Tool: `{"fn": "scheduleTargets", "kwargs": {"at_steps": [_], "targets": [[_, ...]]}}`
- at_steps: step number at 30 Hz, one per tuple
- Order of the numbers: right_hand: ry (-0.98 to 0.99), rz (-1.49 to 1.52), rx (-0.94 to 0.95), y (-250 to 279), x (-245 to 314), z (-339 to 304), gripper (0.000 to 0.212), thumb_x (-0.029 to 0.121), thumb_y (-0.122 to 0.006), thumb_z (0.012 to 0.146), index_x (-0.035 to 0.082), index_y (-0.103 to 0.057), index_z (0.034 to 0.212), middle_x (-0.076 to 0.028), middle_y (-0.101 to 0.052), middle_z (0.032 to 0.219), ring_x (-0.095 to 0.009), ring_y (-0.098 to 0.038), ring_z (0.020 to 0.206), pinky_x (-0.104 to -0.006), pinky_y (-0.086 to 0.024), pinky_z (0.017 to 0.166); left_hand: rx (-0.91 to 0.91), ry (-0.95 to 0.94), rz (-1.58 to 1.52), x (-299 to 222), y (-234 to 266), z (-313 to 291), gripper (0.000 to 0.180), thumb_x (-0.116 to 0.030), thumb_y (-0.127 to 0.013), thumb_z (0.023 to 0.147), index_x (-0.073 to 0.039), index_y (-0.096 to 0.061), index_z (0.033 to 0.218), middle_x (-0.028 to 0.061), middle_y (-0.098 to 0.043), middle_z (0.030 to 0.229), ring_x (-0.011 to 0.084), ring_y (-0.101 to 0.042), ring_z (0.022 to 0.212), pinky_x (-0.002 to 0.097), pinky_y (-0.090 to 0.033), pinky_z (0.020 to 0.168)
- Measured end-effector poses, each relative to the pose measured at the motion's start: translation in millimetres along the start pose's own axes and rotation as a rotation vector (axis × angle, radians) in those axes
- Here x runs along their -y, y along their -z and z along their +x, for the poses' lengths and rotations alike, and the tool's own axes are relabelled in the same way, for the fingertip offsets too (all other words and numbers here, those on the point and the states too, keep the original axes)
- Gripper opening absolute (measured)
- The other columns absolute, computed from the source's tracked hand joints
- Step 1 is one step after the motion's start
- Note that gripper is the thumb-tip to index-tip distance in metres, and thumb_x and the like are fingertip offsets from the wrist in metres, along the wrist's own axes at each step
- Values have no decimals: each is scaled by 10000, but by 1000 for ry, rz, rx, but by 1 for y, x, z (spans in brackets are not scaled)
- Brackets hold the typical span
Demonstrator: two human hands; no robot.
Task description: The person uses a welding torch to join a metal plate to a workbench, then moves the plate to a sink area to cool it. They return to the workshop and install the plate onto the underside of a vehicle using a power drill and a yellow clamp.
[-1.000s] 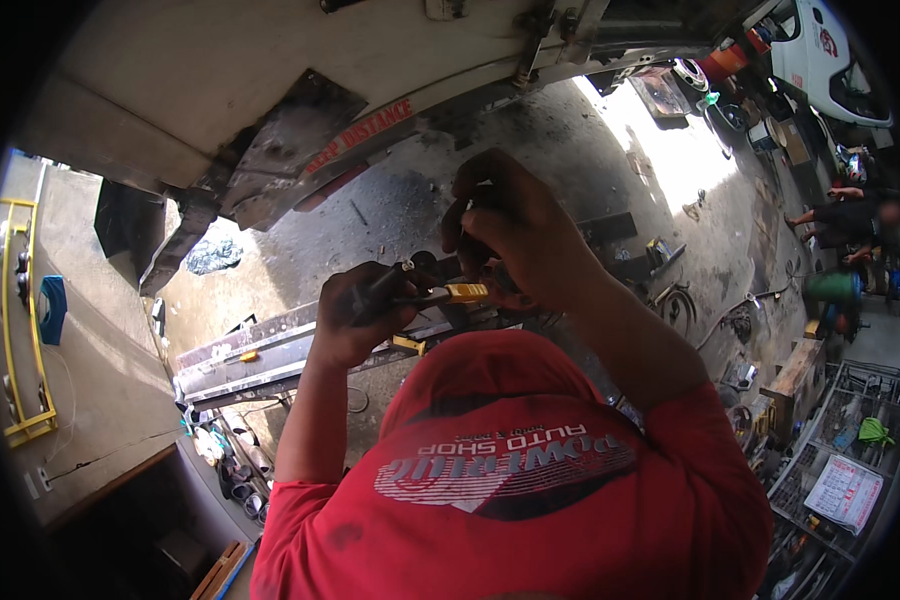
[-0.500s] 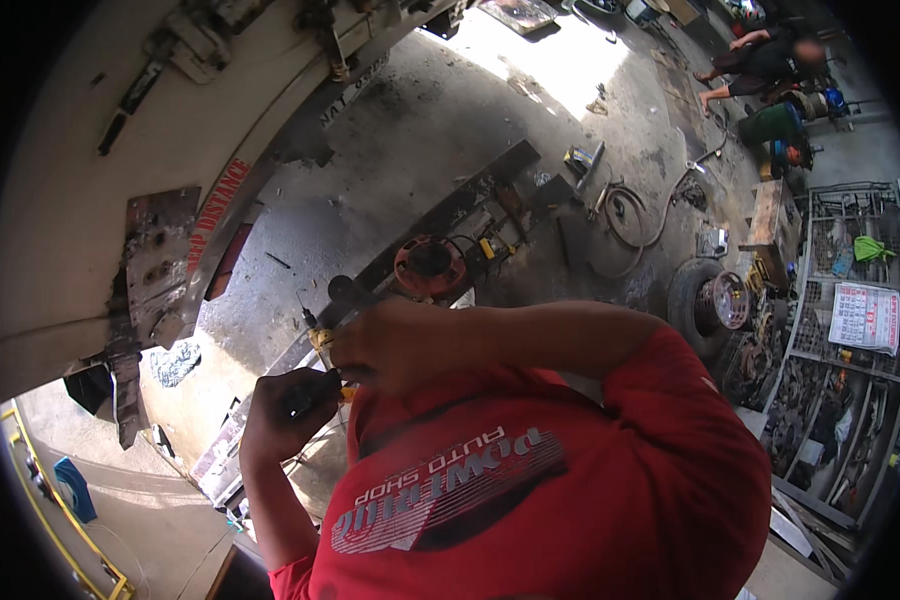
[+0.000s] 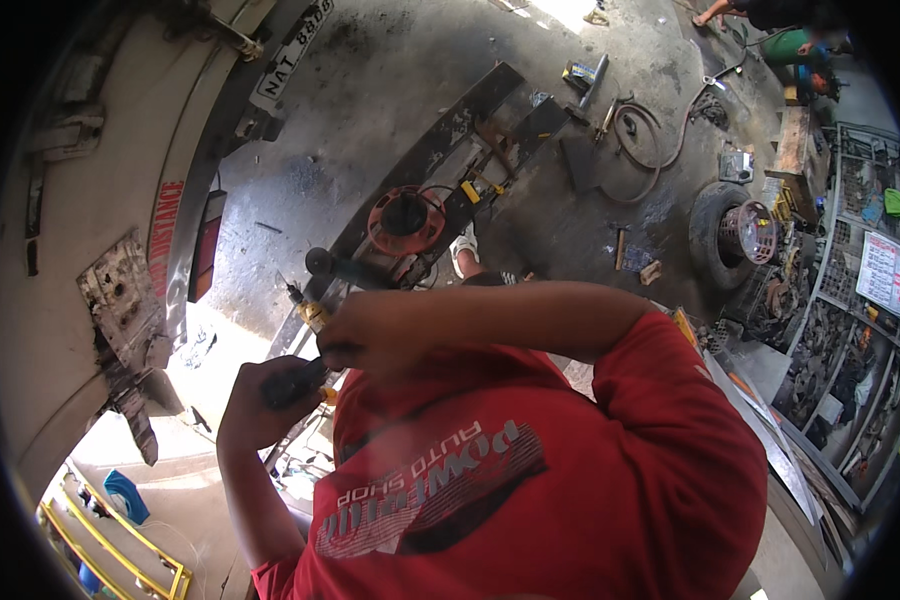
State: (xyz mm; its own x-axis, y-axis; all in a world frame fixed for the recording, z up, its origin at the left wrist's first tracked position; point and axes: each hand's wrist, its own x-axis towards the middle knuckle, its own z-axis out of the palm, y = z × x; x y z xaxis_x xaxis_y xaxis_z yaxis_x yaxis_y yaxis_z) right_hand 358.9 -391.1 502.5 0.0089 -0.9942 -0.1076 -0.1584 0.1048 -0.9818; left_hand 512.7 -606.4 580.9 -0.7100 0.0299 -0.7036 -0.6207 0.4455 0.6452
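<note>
Both hands are close together in front of my red shirt. My right hand (image 3: 362, 328) is closed around a yellow-and-black drill (image 3: 311, 314), whose thin bit points up and to the left; its grip is mostly hidden by my fingers. Just below it, my left hand (image 3: 253, 405) is closed on a black rounded object (image 3: 294, 384) at the lower part of the drill. Whether that object is a battery or part of the drill I cannot tell. Beyond my hands lies a dark cylindrical tool (image 3: 348, 268) on a long metal beam (image 3: 452, 128).
An orange-red cable reel (image 3: 406, 219) rests by the beam. A vehicle body (image 3: 120, 170) stands close on the left, with a rusty bracket (image 3: 128, 300) jutting out. To the right are a coiled hose (image 3: 660, 150), a tire (image 3: 710, 235) and a wire rack (image 3: 820, 290). A person's legs (image 3: 715, 12) show far right.
My view has shifted, so the floor, rack and vehicle sit differently in it. My hands stay together on the drill. A white shoe on the floor now shows beyond my right forearm.
</note>
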Motion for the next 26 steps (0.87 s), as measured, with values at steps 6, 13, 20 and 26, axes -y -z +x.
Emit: {"fn": "scheduleTargets", "kwargs": {"at_steps": [6, 13, 20, 26], "targets": [[337, -314, -354, 18, -11, -24, 215, 172, -694, 907, 58, -648, 1083, -123, -679, 1078, -342, -706, 945, -483, -569, 807, -14, 91, -82, -23, 0, 19, 403, -194, -916, 809, -32, -763, 1144, 83, -806, 1000, 115, -724, 909, 320, -580, 868], [57, 179, -97, 38, -8, -38, 230, 213, -608, 1049, 18, -724, 1090, -192, -731, 916, -351, -712, 880, -437, -540, 819, 22, -17, 42, -43, -2, 20, 429, 58, -812, 868, 59, -656, 1268, 168, -769, 1146, 270, -765, 1062, 421, -637, 953], [-74, 351, -1, 51, 0, -45, 235, 229, -634, 1045, 7, -707, 1076, -168, -721, 900, -278, -693, 827, -409, -535, 796, 65, 1, 6, -62, -9, 18, 418, 48, -813, 873, 51, -667, 1265, 170, -775, 1143, 256, -766, 1062, 411, -627, 968], [31, 222, -69, 48, -3, -48, 317, 290, -679, 1015, 10, -747, 1146, -176, -760, 1002, -260, -714, 920, -414, -549, 847, 25, -22, 98, -55, -11, 15, 469, 7, -839, 870, 13, -663, 1304, 162, -784, 1130, 248, -770, 1046, 410, -629, 939]]}}
